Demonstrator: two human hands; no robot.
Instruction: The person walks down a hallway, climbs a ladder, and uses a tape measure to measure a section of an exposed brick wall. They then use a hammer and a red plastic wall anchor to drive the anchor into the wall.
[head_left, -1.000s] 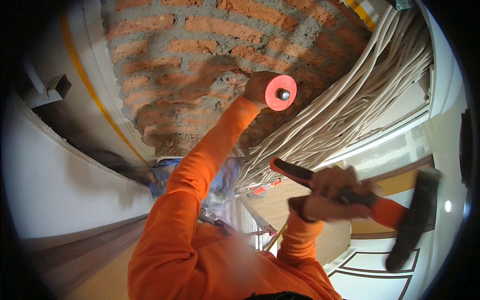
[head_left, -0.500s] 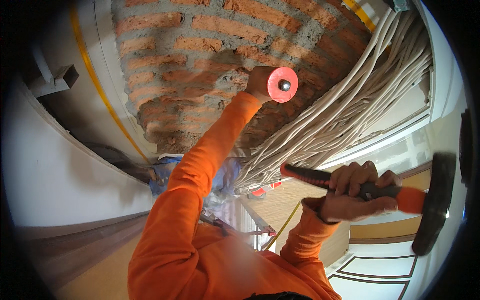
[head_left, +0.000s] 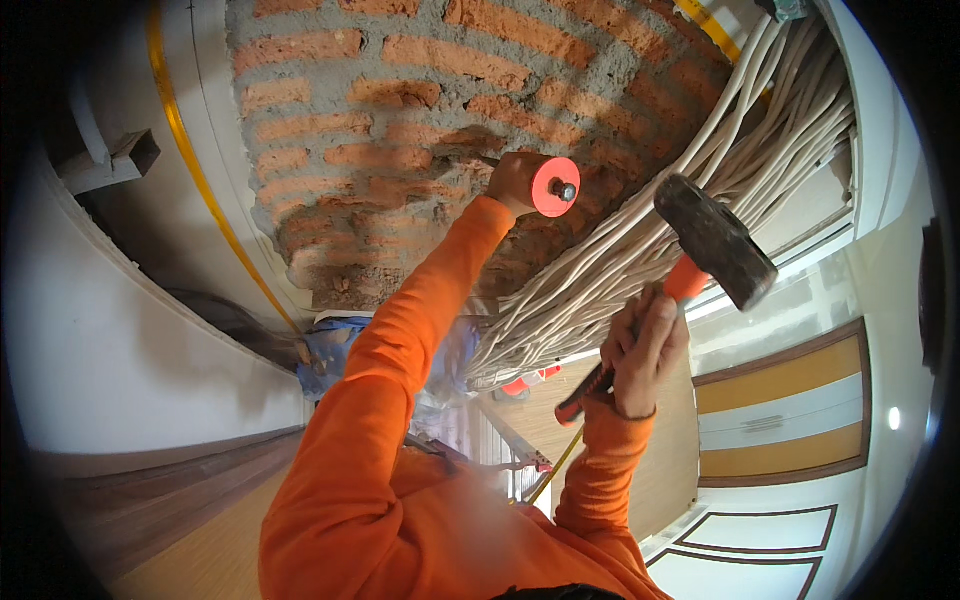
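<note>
My left hand [head_left: 512, 180] is wrapped round a chisel with a round red hand guard [head_left: 546, 190]. Its metal striking end faces right, and its thin blade points left toward the rough brick wall [head_left: 400, 158]. Whether the tip touches the brick I cannot tell. In my right hand [head_left: 645, 348] is a club hammer [head_left: 716, 242] with a black-and-red handle, gripped along its lower half. The dark, heavy head is raised to the right of the chisel and apart from it. Both arms wear orange sleeves.
A thick bundle of white cables [head_left: 610, 290] runs down the right side of the brickwork. A metal channel [head_left: 118, 165] juts out at the left near a yellow strip [head_left: 190, 165]. Blue plastic sheeting [head_left: 335, 350] lies below the wall. A panelled door [head_left: 785, 405] stands at right.
The hammer has swung left and up, closer to the chisel, and its head has turned. My left hand and the chisel have shifted slightly left and down.
</note>
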